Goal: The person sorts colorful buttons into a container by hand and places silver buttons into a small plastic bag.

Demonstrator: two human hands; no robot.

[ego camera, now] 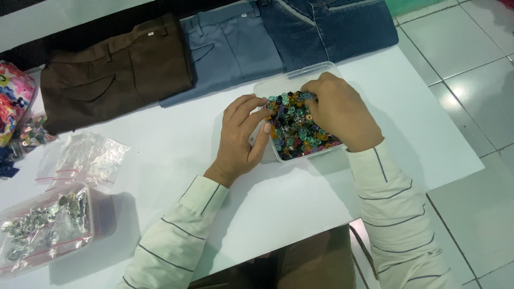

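Left hand [242,134] braces the near rim of a shallow clear plastic tray [321,71], fingers curled against it so it stays put on the white worktop [176,144]. Right hand [337,109] reaches into its heap of small multicoloured translucent buttons [294,131], fingertips pinched together among them; whether one is caught cannot be told. Three folded trousers [214,53] lie behind the tray, a second clear box of silver metal fasteners [43,227] well apart to the left.
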